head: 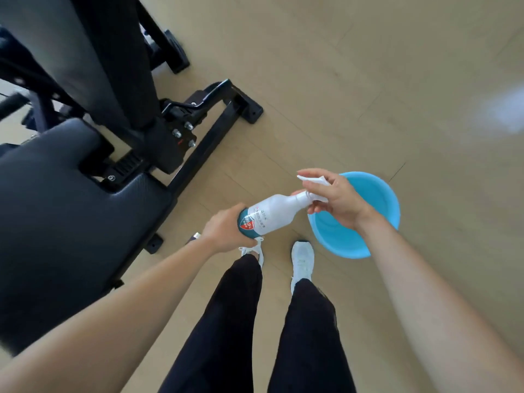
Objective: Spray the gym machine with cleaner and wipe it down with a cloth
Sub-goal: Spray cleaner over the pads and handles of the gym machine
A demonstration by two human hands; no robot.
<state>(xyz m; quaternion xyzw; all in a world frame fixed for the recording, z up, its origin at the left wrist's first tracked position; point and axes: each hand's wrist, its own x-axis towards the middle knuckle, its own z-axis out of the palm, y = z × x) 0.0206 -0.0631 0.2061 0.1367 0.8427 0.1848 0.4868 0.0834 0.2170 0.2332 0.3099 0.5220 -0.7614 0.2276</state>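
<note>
Pale wood floor [368,80], black gym machine [71,208] at left, blue basin [378,191] at right. Spray bottle [272,212] held level between them: left hand [226,232] grips its base, right hand [337,201] curls around its white spray head.

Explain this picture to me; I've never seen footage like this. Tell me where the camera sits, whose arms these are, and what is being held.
The one picture comes from a wide-angle camera worn on a person's head, looking down. So the arms, legs and white shoes are the wearer's own. The left hand grips the bottom of a white spray bottle, which is held roughly level. The right hand is curled round its spray head. A blue basin stands on the pale floor by the right foot. On the left is the black gym machine, with its padded seat and metal frame. No cloth is visible.
</note>
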